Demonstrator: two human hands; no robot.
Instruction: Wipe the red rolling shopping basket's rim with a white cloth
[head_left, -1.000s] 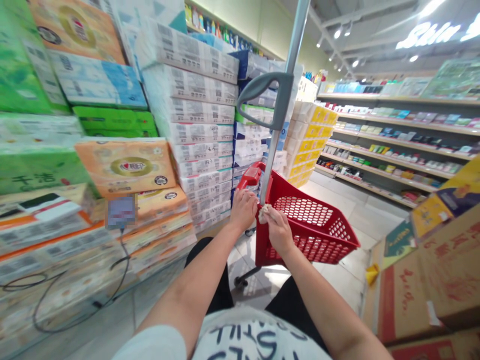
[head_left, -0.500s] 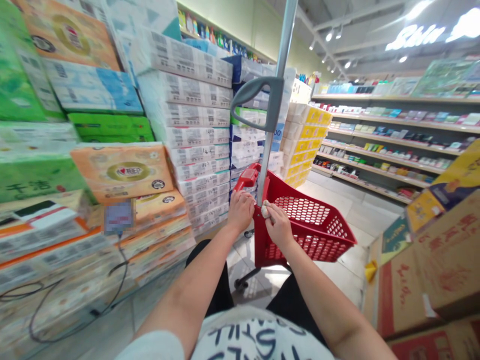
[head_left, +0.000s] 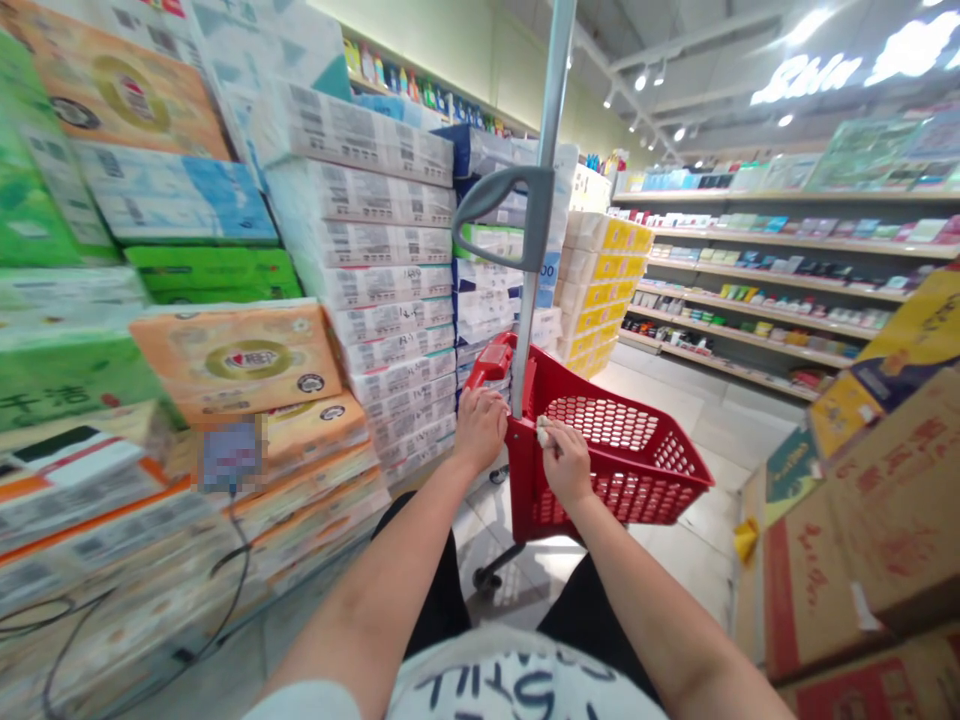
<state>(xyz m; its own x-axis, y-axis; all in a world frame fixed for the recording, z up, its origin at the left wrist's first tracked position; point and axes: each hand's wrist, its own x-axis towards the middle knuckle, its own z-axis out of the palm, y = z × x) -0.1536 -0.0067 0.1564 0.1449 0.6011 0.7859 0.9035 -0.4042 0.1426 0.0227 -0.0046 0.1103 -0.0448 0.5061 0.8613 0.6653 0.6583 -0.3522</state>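
In front of me is a red plastic shopping cart [head_left: 630, 460] with perforated sides and a metal pole [head_left: 556, 110] rising from its near end. My left hand [head_left: 480, 428] is closed round the red handle [head_left: 489, 368] left of the pole. My right hand [head_left: 568, 458], just right of the pole, pinches a small white crumpled wad [head_left: 543, 432], perhaps tissue or cloth, over the near edge of the basket. A grey loop grip [head_left: 541, 220] is fixed to the pole above both hands. The cart's upper end near the handle is partly hidden by my fingers.
Tall stacks of wrapped paper packs [head_left: 367, 240] line the left, with orange tissue packs [head_left: 240, 358] and a black cable [head_left: 244, 570] nearer me. Cardboard boxes [head_left: 825, 560] stand on the right. Beyond the cart are tiled floor [head_left: 675, 390] and stocked shelves [head_left: 780, 245].
My right hand has shifted slightly right and down, away from the pole, with the white wad still in it. My left hand stays on the handle. The view has turned slightly.
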